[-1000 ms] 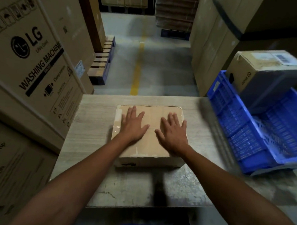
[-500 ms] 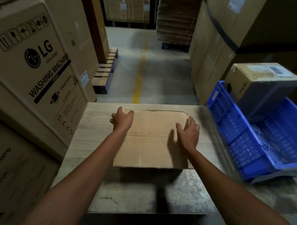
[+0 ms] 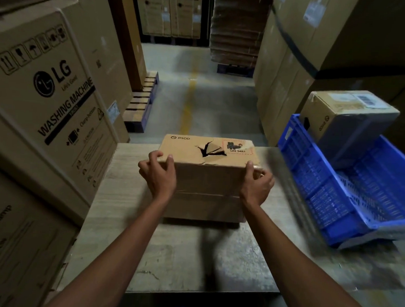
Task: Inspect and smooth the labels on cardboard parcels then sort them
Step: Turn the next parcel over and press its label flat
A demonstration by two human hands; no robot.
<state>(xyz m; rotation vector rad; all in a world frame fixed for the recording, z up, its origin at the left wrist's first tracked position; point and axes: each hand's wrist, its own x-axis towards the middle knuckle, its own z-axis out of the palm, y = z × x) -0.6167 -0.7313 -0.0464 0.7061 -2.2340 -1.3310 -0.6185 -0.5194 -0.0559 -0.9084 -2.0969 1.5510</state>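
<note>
A brown cardboard parcel (image 3: 207, 176) stands on the table (image 3: 185, 257), rolled so that a face printed "PICO" with a torn hole and a red-bordered "UN 3481" label (image 3: 237, 147) points up. My left hand (image 3: 158, 174) grips the parcel's upper left edge, fingers curled over the corner. At the upper right edge, my right hand (image 3: 256, 183) grips the same way. A taped seam runs across the side facing me.
A blue plastic crate (image 3: 357, 195) sits tilted at the table's right, with a second labelled cardboard box (image 3: 347, 118) leaning in it. Large washing-machine cartons (image 3: 48, 95) wall the left side. Tall cartons (image 3: 317, 54) stand at the right; an aisle with pallets runs ahead.
My hands went from lying flat on the parcel's top to gripping its far edge, and they tipped it toward me. A new face with the hole and label now shows.
</note>
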